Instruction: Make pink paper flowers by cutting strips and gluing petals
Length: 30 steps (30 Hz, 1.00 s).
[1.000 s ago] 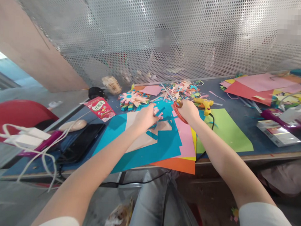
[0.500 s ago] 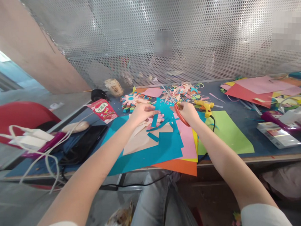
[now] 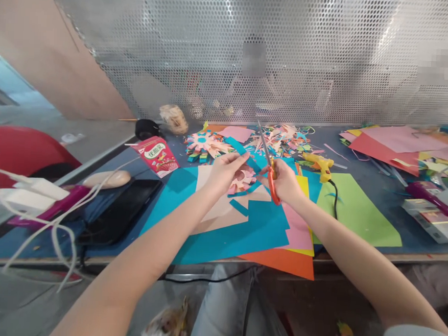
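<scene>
My left hand (image 3: 226, 173) pinches a blue paper strip (image 3: 242, 151) and holds it up above the table. My right hand (image 3: 284, 180) is closed round orange-handled scissors (image 3: 270, 164), blades pointing up and away, right beside the strip. Below both hands lies a small pink cut-paper flower (image 3: 245, 178) on a stack of sheets: blue paper (image 3: 258, 228), beige paper (image 3: 215, 212), pink paper (image 3: 297, 229) and orange paper (image 3: 287, 261).
A yellow glue gun (image 3: 318, 161) with a black cord lies right of my hands by a green sheet (image 3: 358, 212). Paper flowers (image 3: 206, 145) and scraps lie behind. A red carton (image 3: 156, 156), a black tablet (image 3: 121, 211) and white cables (image 3: 35, 195) sit left. More coloured sheets (image 3: 390, 147) lie far right.
My left hand has lifted the blue strip off the paper stack. My right hand has brought the scissors in toward it, blades now pointing up. The view shifted slightly.
</scene>
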{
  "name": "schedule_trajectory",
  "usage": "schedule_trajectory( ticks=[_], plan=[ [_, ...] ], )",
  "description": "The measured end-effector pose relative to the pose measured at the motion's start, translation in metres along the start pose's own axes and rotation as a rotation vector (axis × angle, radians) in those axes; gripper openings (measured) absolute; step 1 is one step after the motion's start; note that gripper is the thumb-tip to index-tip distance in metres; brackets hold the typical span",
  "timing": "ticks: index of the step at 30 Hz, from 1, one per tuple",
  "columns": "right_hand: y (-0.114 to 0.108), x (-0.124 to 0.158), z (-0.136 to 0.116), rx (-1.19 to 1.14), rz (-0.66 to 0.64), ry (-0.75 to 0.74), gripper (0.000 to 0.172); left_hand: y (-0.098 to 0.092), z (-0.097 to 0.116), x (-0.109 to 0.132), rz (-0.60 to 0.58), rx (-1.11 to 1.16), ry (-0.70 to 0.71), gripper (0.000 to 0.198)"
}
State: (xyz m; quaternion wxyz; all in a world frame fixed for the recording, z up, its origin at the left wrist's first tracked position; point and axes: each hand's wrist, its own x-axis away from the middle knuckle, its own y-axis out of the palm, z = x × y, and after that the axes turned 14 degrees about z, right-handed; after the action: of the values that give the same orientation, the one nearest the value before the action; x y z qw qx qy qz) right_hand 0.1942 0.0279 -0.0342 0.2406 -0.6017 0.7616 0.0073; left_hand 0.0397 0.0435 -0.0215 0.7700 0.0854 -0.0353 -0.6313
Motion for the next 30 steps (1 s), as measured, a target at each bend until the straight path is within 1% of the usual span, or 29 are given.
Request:
schedule_trajectory(
  ticks=[2,4,7,10,12,14,16,17,19,21,23,25,27,30],
  plan=[
    [-0.001,-0.003,0.002,-0.072,0.036,0.035,0.042,-0.003,0.001,-0.001,0.032,0.053,-0.034,0.038],
    [-0.002,-0.005,0.002,-0.144,0.044,0.08,0.045,-0.006,0.002,0.0,0.043,0.098,-0.073,0.036],
    [-0.005,-0.007,0.0,-0.189,0.007,0.143,0.041,-0.009,0.002,0.002,-0.003,0.121,-0.117,0.032],
    [-0.01,-0.005,-0.008,-0.212,0.011,0.114,0.038,-0.01,0.004,0.003,-0.058,0.101,-0.163,0.029],
    [-0.015,-0.003,-0.015,-0.215,0.033,0.073,0.037,-0.011,0.006,0.003,-0.058,0.073,-0.179,0.028],
    [-0.02,-0.003,-0.019,-0.241,0.055,0.04,0.035,-0.014,0.009,0.002,-0.022,0.052,-0.141,0.029],
    [-0.024,-0.004,-0.021,-0.292,0.069,0.015,0.033,-0.017,0.011,0.0,0.009,0.024,-0.061,0.03],
    [-0.025,-0.005,-0.021,-0.314,0.073,0.006,0.032,-0.019,0.012,-0.001,0.006,-0.003,-0.011,0.03],
    [-0.028,-0.008,-0.019,-0.335,0.075,-0.017,0.03,-0.023,0.012,-0.002,-0.051,-0.07,0.08,0.028],
    [-0.03,-0.011,-0.017,-0.331,0.078,-0.049,0.028,-0.025,0.011,-0.002,-0.147,-0.127,0.127,0.03],
    [-0.031,-0.015,-0.014,-0.327,0.095,-0.08,0.029,-0.027,0.011,0.0,-0.252,-0.197,0.135,0.035],
    [-0.032,-0.017,-0.011,-0.334,0.121,-0.098,0.031,-0.027,0.012,0.002,-0.348,-0.313,0.117,0.034],
    [-0.031,-0.018,-0.01,-0.344,0.131,-0.108,0.031,-0.027,0.013,0.004,-0.416,-0.421,0.118,0.03],
    [-0.03,-0.016,-0.01,-0.352,0.083,-0.121,0.033,-0.025,0.014,0.007,-0.452,-0.503,0.182,0.016]
  ],
)
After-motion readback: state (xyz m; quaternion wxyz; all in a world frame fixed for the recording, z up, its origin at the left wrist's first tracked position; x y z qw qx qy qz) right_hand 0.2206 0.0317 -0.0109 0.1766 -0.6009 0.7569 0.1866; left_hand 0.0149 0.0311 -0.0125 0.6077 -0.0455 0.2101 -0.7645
